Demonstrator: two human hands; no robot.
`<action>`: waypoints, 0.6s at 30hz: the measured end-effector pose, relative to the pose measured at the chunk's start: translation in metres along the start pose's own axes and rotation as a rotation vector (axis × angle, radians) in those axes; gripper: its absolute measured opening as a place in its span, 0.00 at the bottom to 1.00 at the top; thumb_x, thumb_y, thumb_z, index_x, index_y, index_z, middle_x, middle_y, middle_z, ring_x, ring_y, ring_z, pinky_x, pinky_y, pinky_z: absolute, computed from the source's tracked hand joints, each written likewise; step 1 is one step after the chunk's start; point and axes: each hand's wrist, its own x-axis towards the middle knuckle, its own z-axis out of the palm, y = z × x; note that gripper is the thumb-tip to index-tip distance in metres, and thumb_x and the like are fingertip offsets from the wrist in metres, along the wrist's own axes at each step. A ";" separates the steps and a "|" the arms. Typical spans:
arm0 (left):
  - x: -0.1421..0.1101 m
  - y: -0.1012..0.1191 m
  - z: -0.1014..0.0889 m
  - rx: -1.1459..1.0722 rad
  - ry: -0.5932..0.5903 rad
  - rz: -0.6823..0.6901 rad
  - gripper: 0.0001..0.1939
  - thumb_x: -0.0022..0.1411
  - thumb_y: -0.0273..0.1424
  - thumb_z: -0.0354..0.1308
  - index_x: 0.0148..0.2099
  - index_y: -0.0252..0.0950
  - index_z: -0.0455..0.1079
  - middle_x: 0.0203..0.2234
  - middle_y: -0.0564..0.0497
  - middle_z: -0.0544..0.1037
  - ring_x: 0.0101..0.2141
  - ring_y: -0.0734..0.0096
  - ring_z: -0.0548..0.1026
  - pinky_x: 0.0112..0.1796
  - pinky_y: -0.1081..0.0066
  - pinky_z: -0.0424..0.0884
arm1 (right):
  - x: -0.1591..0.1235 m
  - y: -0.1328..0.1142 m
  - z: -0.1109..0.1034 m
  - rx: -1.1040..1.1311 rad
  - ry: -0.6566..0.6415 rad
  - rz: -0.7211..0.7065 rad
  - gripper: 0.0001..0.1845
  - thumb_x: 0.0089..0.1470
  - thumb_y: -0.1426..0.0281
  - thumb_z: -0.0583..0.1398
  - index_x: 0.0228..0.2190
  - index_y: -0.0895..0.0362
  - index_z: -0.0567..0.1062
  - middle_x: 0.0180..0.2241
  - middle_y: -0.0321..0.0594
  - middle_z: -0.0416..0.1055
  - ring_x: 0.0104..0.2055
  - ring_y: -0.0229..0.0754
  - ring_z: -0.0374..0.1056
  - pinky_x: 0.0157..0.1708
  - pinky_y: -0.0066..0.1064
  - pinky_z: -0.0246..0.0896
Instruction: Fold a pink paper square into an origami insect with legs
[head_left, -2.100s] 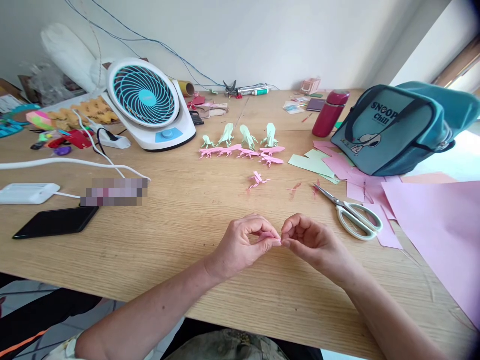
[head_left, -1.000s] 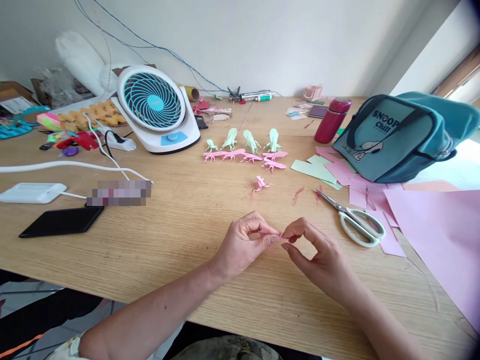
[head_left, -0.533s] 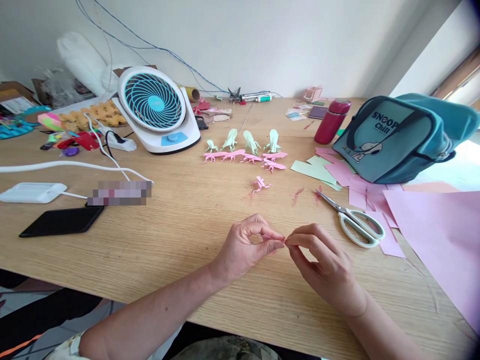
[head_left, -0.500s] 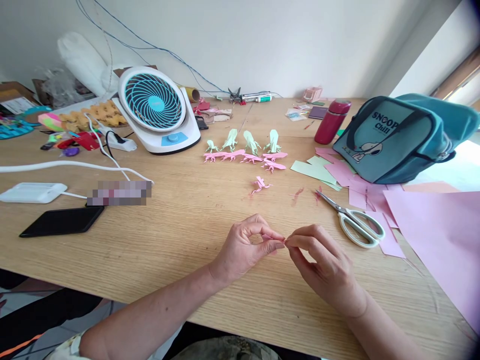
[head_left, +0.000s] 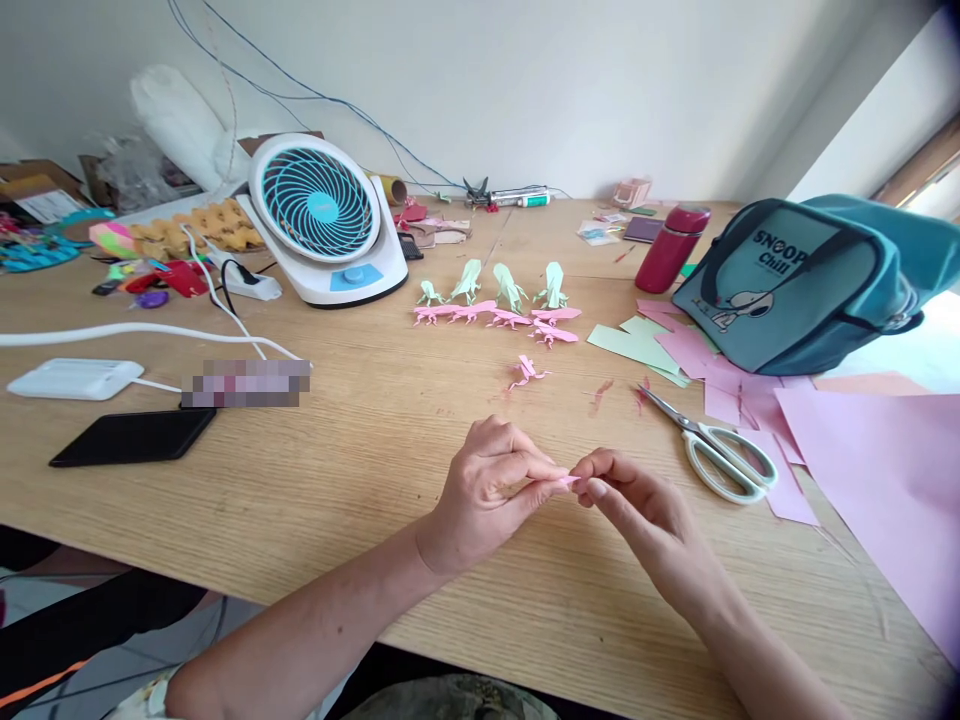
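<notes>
Between my fingertips is a small folded piece of pink paper [head_left: 571, 480], mostly hidden. My left hand [head_left: 499, 490] pinches it between thumb and fingers. My right hand [head_left: 637, 510] has its thumb and fingertips closed at the paper's right end. Just beyond the hands lies a small pink folded paper figure [head_left: 529, 372]. Farther back stands a row of pink paper figures [head_left: 510, 318], with several pale green paper figures [head_left: 510, 285] behind it. Scissors [head_left: 712, 450] with white handles rest to the right of my right hand, blades partly spread.
Pink paper sheets [head_left: 885, 470] and green paper pieces [head_left: 634, 345] lie at the right, beside a teal bag [head_left: 787, 290] and a red flask [head_left: 673, 250]. At the left are a fan [head_left: 322, 220], a black phone [head_left: 131, 437], a white charger [head_left: 75, 378] and cables.
My right hand has turned, bringing its thumb up along the near side of the paper. My left hand stays pinched on it. The whole view has shifted slightly.
</notes>
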 end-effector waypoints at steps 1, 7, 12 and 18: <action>0.000 0.000 -0.001 0.025 -0.013 0.030 0.02 0.62 0.28 0.65 0.37 0.39 0.80 0.29 0.51 0.80 0.33 0.71 0.73 0.41 0.67 0.68 | 0.001 -0.001 -0.001 0.041 -0.011 0.045 0.16 0.63 0.56 0.57 0.32 0.54 0.73 0.29 0.38 0.69 0.34 0.41 0.65 0.33 0.31 0.62; -0.002 -0.001 -0.001 0.086 -0.072 0.061 0.04 0.64 0.30 0.63 0.38 0.40 0.79 0.30 0.52 0.80 0.34 0.70 0.73 0.42 0.65 0.65 | 0.005 -0.003 0.000 0.138 -0.001 0.133 0.20 0.54 0.51 0.63 0.27 0.55 0.74 0.23 0.35 0.65 0.27 0.38 0.58 0.28 0.29 0.57; -0.001 0.000 -0.001 0.100 -0.089 0.069 0.03 0.63 0.29 0.63 0.37 0.39 0.79 0.30 0.52 0.79 0.33 0.70 0.73 0.42 0.65 0.63 | 0.006 -0.004 0.001 0.177 -0.016 0.155 0.20 0.52 0.50 0.65 0.26 0.55 0.73 0.22 0.34 0.64 0.27 0.37 0.56 0.28 0.29 0.55; -0.002 0.000 0.001 0.154 -0.083 0.069 0.04 0.64 0.30 0.62 0.37 0.39 0.78 0.28 0.52 0.79 0.33 0.70 0.72 0.42 0.64 0.63 | 0.005 -0.001 0.001 0.153 -0.005 0.132 0.20 0.54 0.51 0.64 0.26 0.55 0.73 0.22 0.34 0.62 0.26 0.37 0.55 0.25 0.28 0.52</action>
